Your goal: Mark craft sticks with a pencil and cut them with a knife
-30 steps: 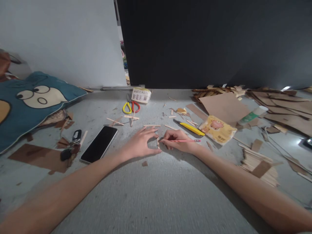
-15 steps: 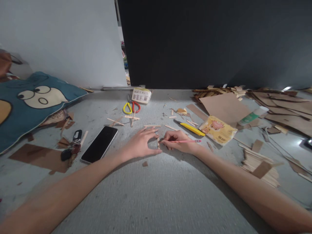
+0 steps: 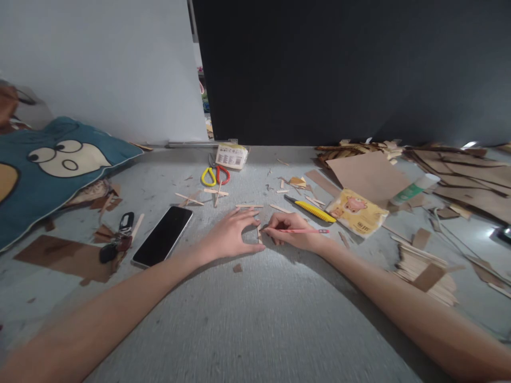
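My left hand (image 3: 231, 234) rests on the table, thumb and fingertips bracketing the two ends of a short wooden craft stick (image 3: 259, 234) and holding it down. In my right hand (image 3: 291, 231) is a pink pencil (image 3: 307, 231), gripped near its front; its tip is at the stick, though the exact contact is too small to make out. Just beyond the hands lie another craft stick (image 3: 249, 206) and a light piece of stick (image 3: 280, 209). A yellow utility knife (image 3: 315, 210) lies past my right hand.
Left of my left arm are a black phone (image 3: 163, 236) and keys (image 3: 115, 244). Scissors (image 3: 215, 175), crossed sticks (image 3: 217, 193) and a tissue pack (image 3: 231, 157) lie further back. At right are a yellow pack (image 3: 359, 213), a glue stick (image 3: 415, 190), cardboard (image 3: 363, 173) and piled sticks (image 3: 423, 271).
Both hands stay in place at the small stick. The pencil and my right hand have barely shifted.
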A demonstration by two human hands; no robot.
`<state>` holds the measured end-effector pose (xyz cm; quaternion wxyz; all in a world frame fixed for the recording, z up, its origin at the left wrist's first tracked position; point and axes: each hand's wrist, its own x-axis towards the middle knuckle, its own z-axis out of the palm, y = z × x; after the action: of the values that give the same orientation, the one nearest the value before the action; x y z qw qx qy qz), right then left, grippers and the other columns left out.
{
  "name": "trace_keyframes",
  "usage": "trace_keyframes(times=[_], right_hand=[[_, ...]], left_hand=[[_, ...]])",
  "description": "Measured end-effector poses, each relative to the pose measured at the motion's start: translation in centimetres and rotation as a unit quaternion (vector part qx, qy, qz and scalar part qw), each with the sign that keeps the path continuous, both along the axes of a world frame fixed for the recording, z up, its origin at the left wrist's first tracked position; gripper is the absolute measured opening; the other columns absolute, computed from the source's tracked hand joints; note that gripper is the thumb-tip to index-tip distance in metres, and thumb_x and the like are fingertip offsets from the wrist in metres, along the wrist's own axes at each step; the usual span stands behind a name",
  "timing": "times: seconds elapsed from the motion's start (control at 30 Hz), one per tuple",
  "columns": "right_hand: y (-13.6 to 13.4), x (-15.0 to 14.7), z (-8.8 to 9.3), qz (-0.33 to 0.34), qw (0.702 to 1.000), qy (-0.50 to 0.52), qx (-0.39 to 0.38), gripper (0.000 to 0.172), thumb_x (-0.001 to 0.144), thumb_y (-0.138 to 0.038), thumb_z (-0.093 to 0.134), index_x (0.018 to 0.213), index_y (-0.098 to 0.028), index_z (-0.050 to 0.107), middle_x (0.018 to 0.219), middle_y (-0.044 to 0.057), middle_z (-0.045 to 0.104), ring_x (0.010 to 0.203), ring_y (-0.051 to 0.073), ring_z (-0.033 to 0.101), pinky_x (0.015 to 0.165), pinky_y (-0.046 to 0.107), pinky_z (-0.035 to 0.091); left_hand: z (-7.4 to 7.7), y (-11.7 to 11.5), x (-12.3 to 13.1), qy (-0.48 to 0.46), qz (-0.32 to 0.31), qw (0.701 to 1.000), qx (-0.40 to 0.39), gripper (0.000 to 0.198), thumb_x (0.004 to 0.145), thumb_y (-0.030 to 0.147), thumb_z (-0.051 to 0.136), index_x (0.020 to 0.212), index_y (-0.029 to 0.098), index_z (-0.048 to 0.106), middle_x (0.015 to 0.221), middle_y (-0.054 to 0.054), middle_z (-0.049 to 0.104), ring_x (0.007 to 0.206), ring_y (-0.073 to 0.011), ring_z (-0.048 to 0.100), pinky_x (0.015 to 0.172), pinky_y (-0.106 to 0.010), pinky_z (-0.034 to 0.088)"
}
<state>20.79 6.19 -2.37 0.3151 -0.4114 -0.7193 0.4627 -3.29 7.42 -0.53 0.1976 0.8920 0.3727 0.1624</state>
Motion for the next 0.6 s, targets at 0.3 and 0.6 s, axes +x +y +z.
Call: trace_keyframes(times=[0.3, 0.6], right_hand=[[0.04, 0.16, -0.13, 0.008, 1.000, 0.008, 0.000, 0.040, 0.095, -0.055, 0.069, 0.076, -0.021, 0.059, 0.059, -0.001, 0.064, 0.051, 0.011, 0.054, 0.050, 0.025, 0.042], [-0.01, 0.20, 0.14, 0.022, 1.000, 0.008, 0.009, 0.039, 0.093, -0.053, 0.071, 0.074, -0.020, 0.059, 0.060, 0.000, 0.064, 0.051, 0.011, 0.055, 0.050, 0.024, 0.042]], left_hand=[[0.12, -0.07, 0.00, -0.009, -0.002, 1.000, -0.014, 0.057, 0.081, 0.056, 0.083, 0.126, 0.023, 0.072, 0.158, -0.012, 0.056, 0.153, -0.0337, 0.045, 0.130, -0.055, 0.028], [0.14, -0.06, 0.03, -0.002, -0.002, 1.000, -0.008, 0.056, 0.081, 0.058, 0.082, 0.126, 0.024, 0.072, 0.158, -0.011, 0.056, 0.153, -0.0327, 0.044, 0.130, -0.054, 0.028]])
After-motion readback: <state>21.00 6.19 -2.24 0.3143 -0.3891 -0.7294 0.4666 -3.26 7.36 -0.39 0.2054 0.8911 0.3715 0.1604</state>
